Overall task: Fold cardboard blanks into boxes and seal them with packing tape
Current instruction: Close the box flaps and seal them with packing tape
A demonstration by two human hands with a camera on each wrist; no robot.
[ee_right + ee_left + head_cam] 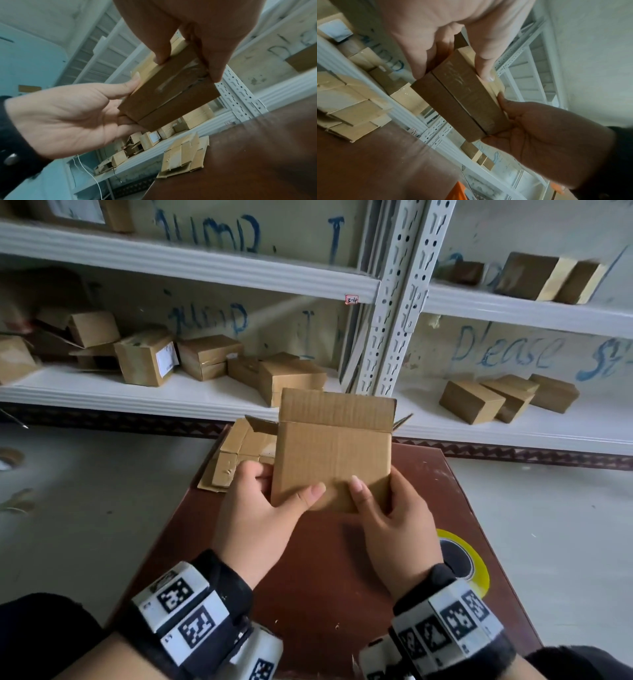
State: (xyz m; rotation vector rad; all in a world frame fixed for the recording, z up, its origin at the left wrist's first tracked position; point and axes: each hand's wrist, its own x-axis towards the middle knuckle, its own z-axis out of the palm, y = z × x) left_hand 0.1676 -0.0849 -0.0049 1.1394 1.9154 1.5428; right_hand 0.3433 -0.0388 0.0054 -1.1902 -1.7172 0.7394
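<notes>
I have both hands on one box point(334, 460), centre frame, above the table point(329, 577). Left hand point(253, 515) and right hand point(394, 525) fingers pinch its lower corners; top flap up. Tape roll point(478, 563) lower right.

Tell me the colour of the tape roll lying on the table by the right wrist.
Yellow, with a dark core; the tape roll shows best in the head view.

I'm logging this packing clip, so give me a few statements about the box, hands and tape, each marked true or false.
1. Both hands, left hand and right hand, hold the box. True.
2. The box's top flaps are taped shut. False: a flap stands open.
3. The tape roll lies on the table. True.
4. The flat blanks lie on the shelf. False: they lie on the table.
</notes>
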